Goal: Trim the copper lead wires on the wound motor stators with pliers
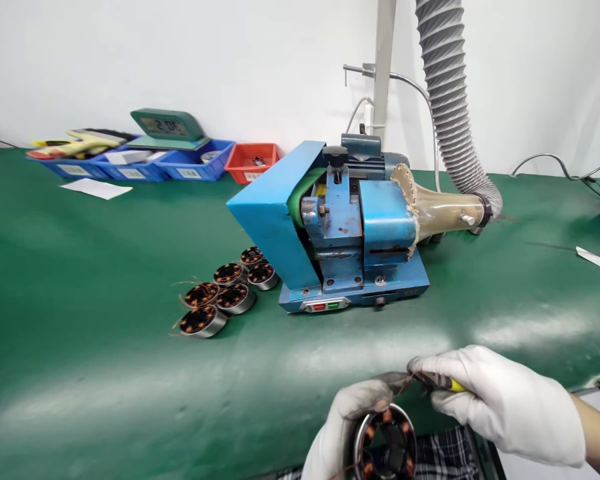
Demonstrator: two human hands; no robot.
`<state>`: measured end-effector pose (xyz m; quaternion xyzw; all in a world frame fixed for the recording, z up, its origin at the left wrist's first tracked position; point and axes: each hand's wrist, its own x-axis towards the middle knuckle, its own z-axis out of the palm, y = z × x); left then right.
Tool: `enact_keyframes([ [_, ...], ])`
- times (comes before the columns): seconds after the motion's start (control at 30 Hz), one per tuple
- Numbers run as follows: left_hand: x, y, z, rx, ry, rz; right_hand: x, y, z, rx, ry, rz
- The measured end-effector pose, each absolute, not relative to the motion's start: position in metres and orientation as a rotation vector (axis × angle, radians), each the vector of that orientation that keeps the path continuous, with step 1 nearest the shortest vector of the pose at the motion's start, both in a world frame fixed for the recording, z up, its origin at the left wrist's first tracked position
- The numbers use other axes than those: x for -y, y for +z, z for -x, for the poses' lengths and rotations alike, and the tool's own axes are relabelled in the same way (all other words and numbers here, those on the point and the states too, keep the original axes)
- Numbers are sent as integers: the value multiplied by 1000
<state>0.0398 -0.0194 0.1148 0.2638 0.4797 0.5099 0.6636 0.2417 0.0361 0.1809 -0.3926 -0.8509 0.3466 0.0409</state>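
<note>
Near the bottom edge, my left hand (336,427), in a white glove with dark-stained fingertips, is closed around a motor stator (387,416), a metal ring with copper coils inside. Just right of it, my right hand (510,403), also gloved, grips a small tool with a yellow and black handle (457,385); its working end is hidden among the fingers, so its kind is unclear. Thin copper wire (411,381) shows between the two hands' fingertips. Farther left on the green mat (130,287) stand several more stators (235,298), some with loose wire ends.
A blue belt grinding machine (337,227) stands mid-table, joined to a grey duct hose (445,87). Blue bins (190,163), a red bin (250,160) and a green digital clock (167,127) line the back left. Paper slips (97,189) lie on the mat.
</note>
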Motion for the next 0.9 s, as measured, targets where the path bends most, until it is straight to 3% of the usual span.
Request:
enact_keyframes([
  [0.53, -19, 75, -46, -843, 830, -807, -24, 173, -245, 2553, 1118, 1243],
  [0.73, 0, 99, -45, -961, 1044, -796, -23, 175, -243, 2485, 1216, 1210],
  [0.9, 10, 111, -44, -990, 1142, -782, -27, 174, -247, 2288, 1235, 1448],
])
